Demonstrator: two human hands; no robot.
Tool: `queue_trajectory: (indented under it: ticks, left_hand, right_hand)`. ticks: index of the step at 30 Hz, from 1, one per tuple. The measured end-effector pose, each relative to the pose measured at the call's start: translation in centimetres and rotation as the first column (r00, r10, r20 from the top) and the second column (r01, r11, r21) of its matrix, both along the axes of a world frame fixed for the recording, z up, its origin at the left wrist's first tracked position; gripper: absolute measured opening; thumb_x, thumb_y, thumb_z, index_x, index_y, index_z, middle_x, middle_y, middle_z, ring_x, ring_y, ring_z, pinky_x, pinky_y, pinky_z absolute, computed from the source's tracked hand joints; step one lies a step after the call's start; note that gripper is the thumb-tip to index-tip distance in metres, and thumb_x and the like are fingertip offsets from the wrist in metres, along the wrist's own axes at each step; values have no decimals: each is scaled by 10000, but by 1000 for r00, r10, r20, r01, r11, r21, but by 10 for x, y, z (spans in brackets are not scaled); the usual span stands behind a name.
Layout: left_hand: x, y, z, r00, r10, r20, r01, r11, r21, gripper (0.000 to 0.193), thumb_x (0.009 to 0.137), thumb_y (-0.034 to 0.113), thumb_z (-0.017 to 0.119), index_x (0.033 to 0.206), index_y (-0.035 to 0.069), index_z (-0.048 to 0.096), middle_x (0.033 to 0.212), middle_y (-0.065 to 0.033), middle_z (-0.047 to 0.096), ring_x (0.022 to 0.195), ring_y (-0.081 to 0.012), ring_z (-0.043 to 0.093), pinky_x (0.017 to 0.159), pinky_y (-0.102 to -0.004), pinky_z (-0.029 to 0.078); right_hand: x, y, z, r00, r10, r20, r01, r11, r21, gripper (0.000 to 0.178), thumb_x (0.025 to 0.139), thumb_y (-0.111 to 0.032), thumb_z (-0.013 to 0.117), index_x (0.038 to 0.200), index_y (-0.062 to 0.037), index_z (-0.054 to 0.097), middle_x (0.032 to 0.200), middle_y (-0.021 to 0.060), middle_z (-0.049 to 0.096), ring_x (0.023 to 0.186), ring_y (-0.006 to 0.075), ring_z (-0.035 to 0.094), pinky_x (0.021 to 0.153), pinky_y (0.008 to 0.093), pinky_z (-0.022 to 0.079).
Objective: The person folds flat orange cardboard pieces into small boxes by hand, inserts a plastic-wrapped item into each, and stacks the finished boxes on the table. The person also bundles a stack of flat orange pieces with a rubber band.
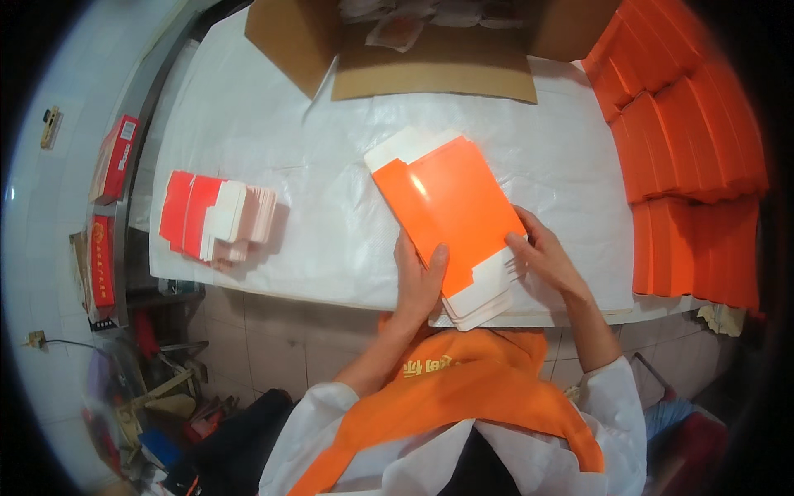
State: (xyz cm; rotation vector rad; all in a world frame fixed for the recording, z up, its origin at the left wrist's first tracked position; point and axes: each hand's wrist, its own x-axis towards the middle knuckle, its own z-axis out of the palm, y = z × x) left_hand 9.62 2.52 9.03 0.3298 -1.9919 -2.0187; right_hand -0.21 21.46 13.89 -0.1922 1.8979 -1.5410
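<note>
A stack of flat, unfolded orange cartons [453, 208] with white end flaps lies tilted before me, close to the table's near edge. My left hand [419, 277] grips its left side, thumb on the orange face and fingers out of sight beneath. On the lower right edge, my right hand [542, 252] is closed round the stack with the thumb on top. Off to the left sits a bundle of red and white flat cartons [207, 217], with a thin band across it.
An open cardboard box [434, 74] holding small clear packets [397, 31] stands at the far side of the white-covered table [322, 174]. Several piles of folded orange cartons [678, 140] fill the right side. Red boxes [114, 161] rest on a ledge at the left wall.
</note>
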Motion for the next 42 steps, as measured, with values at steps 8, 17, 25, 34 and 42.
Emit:
queue_trajectory:
  ticks: [8, 17, 25, 34, 42]
  left_hand:
    - [-37, 15, 10, 995, -50, 85, 63, 986, -154, 552, 845, 129, 510, 1302, -40, 252, 1259, -209, 339, 1141, -331, 350, 989, -401, 267]
    - [-34, 10, 10, 990, -121, 72, 134, 968, -214, 553, 907, 172, 418, 1351, -56, 179, 1361, -264, 234, 1267, -382, 237, 1059, -399, 178]
    - [-36, 17, 59, 999, 28, 20, -29, 998, 50, 373, 894, 174, 504, 1191, -34, 416, 1191, -111, 472, 1054, -198, 484, 923, -332, 390]
    - [-49, 22, 88, 986, 93, 139, -157, 810, 566, 397, 954, 300, 400, 1200, -11, 414, 1165, -75, 498, 1029, -163, 512, 838, -315, 458]
    - [-28, 38, 80, 995, 98, 23, -94, 834, 544, 406, 948, 332, 412, 1174, -4, 443, 1123, -73, 530, 982, -147, 537, 800, -285, 470]
  right_hand:
    - [32, -2, -27, 890, -322, -323, 335, 942, -16, 502, 873, -165, 495, 1308, 33, 341, 1324, 209, 377, 1218, 288, 380, 995, 339, 304]
    - [35, -10, -17, 372, 485, -792, 207, 788, 580, 590, 796, -231, 600, 1301, -24, 377, 1379, 99, 335, 1291, 295, 279, 1023, 592, 118]
    - [24, 5, -25, 289, 451, -844, 65, 871, 488, 513, 780, -200, 619, 1250, -70, 460, 1353, 69, 385, 1292, 296, 282, 1042, 558, 127]
    - [79, 26, 5, 868, -382, -318, 278, 903, -328, 283, 860, -44, 470, 1134, 15, 509, 1059, 144, 559, 940, 237, 536, 860, 322, 421]
    - [72, 20, -6, 845, -138, 517, 498, 555, -666, 353, 953, -223, 377, 1216, 7, 427, 1155, 129, 522, 1050, 211, 508, 913, 338, 409]
